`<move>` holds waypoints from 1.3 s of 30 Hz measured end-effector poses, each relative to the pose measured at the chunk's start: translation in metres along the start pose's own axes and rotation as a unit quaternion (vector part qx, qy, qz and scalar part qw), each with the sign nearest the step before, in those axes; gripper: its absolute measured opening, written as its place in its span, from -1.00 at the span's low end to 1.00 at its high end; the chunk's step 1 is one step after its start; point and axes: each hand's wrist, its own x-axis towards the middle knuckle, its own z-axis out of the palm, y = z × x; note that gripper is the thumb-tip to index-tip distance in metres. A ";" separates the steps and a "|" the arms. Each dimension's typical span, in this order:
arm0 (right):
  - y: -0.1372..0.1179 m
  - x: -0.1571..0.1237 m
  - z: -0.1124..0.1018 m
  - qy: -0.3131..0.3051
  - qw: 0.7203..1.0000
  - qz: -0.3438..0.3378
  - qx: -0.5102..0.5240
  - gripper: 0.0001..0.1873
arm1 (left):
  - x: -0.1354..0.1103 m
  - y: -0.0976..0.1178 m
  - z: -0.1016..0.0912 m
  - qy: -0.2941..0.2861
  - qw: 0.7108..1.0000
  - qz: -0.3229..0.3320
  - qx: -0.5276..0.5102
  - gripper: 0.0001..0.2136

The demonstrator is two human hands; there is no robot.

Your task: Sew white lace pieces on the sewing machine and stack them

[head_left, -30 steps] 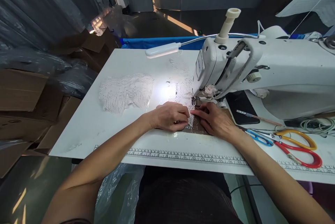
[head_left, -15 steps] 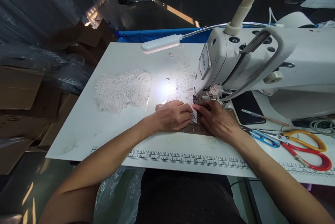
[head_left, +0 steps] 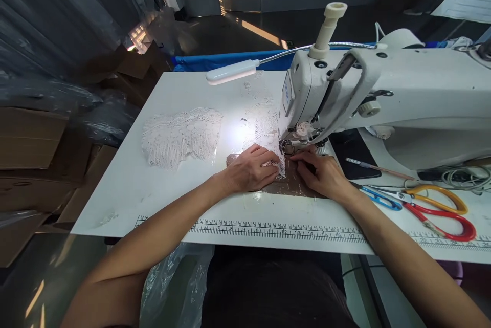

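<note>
A strip of white lace (head_left: 264,126) lies under the lamp and runs down beside the needle area of the white sewing machine (head_left: 299,92). My left hand (head_left: 251,169) rests on its lower end, fingers bent and closed over the lace just left of the presser foot (head_left: 287,148). To the right of the foot, my right hand (head_left: 322,172) has its fingers curled in close to it; anything between the fingertips is too small to make out. Both hands are over a brown plate (head_left: 291,187) on the tabletop. Fingers partly hide the lace's lower edge.
Another white lace piece (head_left: 182,136) lies on the left of the white table (head_left: 115,184). Scissors with red handles (head_left: 460,223), yellow-handled scissors (head_left: 441,192), blue snips (head_left: 383,199) and a thin brush-like tool (head_left: 364,164) lie right. Cardboard boxes (head_left: 30,138) stand left.
The head view has shifted, so the machine sits further left and lower. My right hand has drawn slightly right, away from the lace edge, showing more brown plate. My left hand stays on the lace.
</note>
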 end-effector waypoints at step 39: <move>0.007 0.000 0.008 -0.014 0.993 -0.115 -0.037 -0.58 | 0.004 -0.004 0.001 -0.005 1.000 0.013 -0.009 -0.82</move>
